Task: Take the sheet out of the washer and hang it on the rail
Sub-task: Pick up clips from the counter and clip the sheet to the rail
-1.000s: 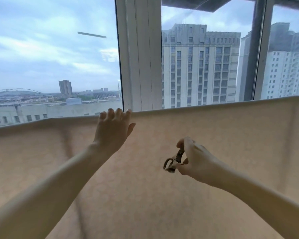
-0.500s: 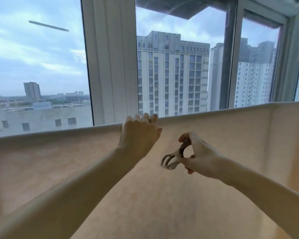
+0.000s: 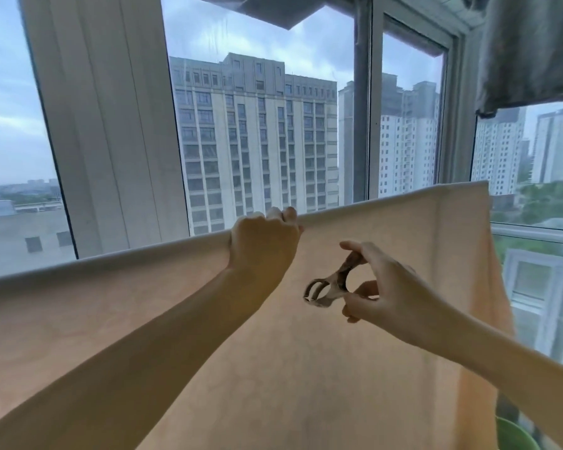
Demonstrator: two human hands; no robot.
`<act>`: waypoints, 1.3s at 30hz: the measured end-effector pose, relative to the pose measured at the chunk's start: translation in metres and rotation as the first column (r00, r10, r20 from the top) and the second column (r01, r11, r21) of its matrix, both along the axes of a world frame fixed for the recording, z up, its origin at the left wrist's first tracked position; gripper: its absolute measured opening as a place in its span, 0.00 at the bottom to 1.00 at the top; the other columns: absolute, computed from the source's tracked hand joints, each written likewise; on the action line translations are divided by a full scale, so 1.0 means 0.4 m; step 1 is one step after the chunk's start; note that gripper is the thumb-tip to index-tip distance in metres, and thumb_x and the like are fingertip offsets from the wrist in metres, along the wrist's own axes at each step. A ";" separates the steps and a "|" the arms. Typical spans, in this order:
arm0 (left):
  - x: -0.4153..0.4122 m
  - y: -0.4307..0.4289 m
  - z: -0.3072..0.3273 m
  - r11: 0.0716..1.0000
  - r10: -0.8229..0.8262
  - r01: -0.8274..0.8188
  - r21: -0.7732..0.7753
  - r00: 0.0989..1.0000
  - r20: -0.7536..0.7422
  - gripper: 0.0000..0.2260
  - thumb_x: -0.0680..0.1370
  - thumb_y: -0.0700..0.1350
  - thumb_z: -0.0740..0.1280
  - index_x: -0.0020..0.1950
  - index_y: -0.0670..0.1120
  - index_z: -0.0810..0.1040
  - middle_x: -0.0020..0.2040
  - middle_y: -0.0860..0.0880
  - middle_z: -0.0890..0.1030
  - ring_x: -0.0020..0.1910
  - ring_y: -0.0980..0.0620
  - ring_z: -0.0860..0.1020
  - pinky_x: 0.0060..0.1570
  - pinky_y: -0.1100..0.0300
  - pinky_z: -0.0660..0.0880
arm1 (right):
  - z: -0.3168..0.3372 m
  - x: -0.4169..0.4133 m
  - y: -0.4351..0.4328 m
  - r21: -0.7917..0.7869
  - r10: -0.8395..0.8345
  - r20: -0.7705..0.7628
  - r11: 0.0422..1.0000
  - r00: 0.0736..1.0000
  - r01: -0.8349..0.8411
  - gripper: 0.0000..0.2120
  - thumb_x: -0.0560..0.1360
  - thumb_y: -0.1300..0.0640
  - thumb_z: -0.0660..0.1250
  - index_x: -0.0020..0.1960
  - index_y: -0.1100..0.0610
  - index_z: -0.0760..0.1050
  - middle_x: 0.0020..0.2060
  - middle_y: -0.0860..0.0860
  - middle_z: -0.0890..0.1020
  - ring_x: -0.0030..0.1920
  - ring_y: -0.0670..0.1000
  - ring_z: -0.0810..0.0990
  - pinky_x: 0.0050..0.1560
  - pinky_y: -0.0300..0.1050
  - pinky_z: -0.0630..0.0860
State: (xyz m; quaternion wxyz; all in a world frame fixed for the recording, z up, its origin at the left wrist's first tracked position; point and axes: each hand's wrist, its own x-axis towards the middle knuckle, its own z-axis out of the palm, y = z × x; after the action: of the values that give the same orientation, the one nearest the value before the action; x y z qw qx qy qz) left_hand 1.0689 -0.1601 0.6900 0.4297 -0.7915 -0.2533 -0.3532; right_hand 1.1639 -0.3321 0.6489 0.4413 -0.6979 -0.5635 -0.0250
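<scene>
A pale peach sheet (image 3: 306, 368) hangs draped over a rail that it hides, its top fold running across the view from lower left to upper right. My left hand (image 3: 262, 243) grips the top fold, fingers curled over it. Just right of it and lower, my right hand (image 3: 381, 287) pinches a metal clothes peg (image 3: 330, 285) with its jaws pointing left, held in front of the sheet and apart from it.
Large windows with a wide white frame post (image 3: 111, 125) stand close behind the sheet. A grey cloth (image 3: 530, 50) hangs at the top right. A green object (image 3: 514, 435) shows at the bottom right corner.
The view has swung right, showing the sheet's right edge. My left hand went from flat against the sheet to curled over its top fold. The peg has stayed in my right hand.
</scene>
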 end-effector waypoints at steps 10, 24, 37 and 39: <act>0.171 -0.049 -0.013 0.998 0.059 -0.061 -0.027 0.997 -0.053 0.19 0.82 0.45 0.58 0.73 0.46 0.66 0.49 0.49 0.82 0.42 0.50 0.80 0.37 0.59 0.70 | -0.007 0.217 -0.112 0.060 -0.052 0.206 0.997 0.977 0.041 0.33 0.70 0.53 0.74 0.71 0.43 0.65 0.55 0.38 0.73 0.45 0.38 0.79 0.44 0.32 0.75; 0.440 -0.124 -0.038 0.995 0.084 -0.087 -0.042 0.995 -0.056 0.21 0.80 0.36 0.51 0.73 0.39 0.66 0.67 0.40 0.75 0.57 0.39 0.78 0.60 0.46 0.74 | -0.063 0.488 -0.259 0.114 0.006 0.096 0.993 0.995 -0.017 0.34 0.70 0.62 0.76 0.69 0.44 0.66 0.55 0.37 0.70 0.49 0.35 0.78 0.45 0.31 0.78; 0.691 -0.138 -0.037 0.997 -0.072 0.072 -0.001 0.996 -0.054 0.24 0.77 0.35 0.49 0.70 0.40 0.72 0.66 0.41 0.76 0.53 0.39 0.79 0.55 0.46 0.75 | -0.111 0.737 -0.243 0.148 -0.092 0.108 0.986 0.990 0.075 0.30 0.71 0.55 0.73 0.69 0.43 0.66 0.52 0.36 0.71 0.45 0.37 0.79 0.43 0.29 0.74; 0.733 -0.129 -0.035 0.994 -0.111 0.112 0.010 0.993 -0.043 0.23 0.77 0.35 0.50 0.69 0.40 0.73 0.65 0.42 0.78 0.51 0.40 0.80 0.52 0.47 0.76 | -0.098 0.775 -0.232 0.157 -0.098 0.143 0.985 0.985 0.075 0.30 0.70 0.54 0.73 0.68 0.41 0.66 0.51 0.35 0.70 0.45 0.39 0.79 0.44 0.29 0.74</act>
State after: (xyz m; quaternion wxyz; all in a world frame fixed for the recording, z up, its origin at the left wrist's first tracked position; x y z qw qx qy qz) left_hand 1.3622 -0.2115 0.6762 0.4197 -0.8089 -0.1972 -0.3615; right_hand 1.4741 -0.4248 0.6098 0.4475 -0.6826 -0.5607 -0.1394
